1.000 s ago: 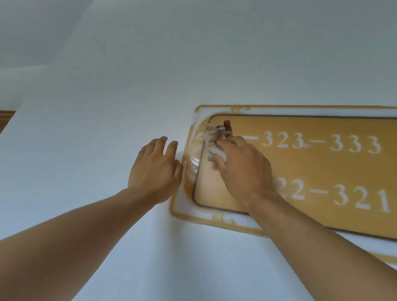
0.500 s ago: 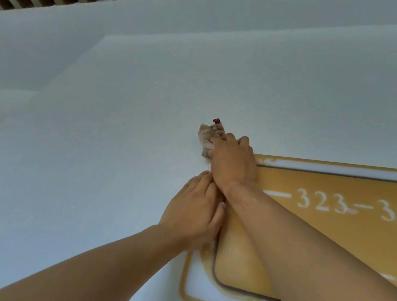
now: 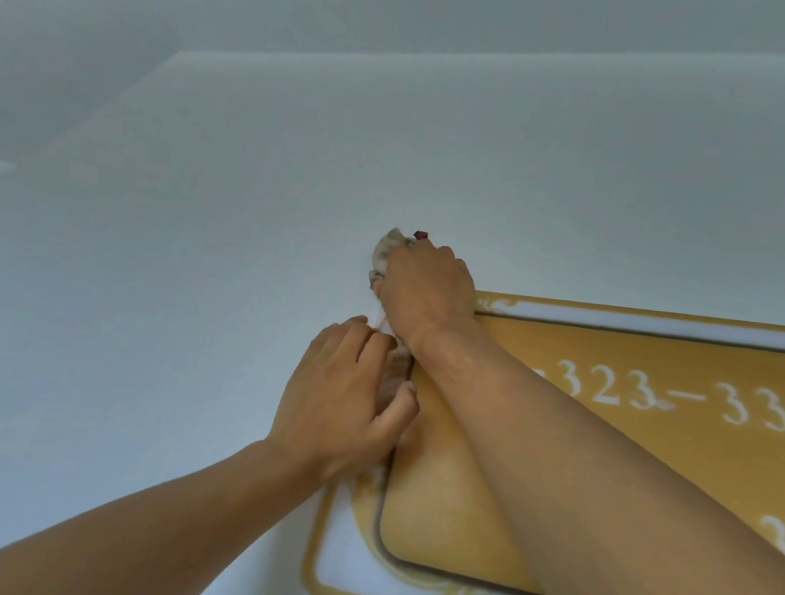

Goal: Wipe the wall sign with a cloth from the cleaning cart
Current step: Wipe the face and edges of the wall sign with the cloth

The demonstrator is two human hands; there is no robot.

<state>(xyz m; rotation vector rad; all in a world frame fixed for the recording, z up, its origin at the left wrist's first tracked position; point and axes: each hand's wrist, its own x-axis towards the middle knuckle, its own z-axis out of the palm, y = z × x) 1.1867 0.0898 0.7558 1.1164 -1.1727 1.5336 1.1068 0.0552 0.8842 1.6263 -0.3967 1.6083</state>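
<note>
right hand (image 3: 424,292): your fingers closed round bunched cloth (image 3: 387,253), pressed on sign (image 3: 664,440) top-left corner, likely to clean the frame edge | left hand (image 3: 344,402): fingers loosely curled, holding nothing, braced at sign's left edge to steady you

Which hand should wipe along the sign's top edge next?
Right. The right hand already grips the cloth at the sign's upper-left corner; the left hand rests at its left edge, without a cloth.

The sign (image 3: 661,465) looks glossy and smooth, the wall (image 3: 181,265) matt, the cloth (image 3: 386,250) soft and crumpled.
</note>
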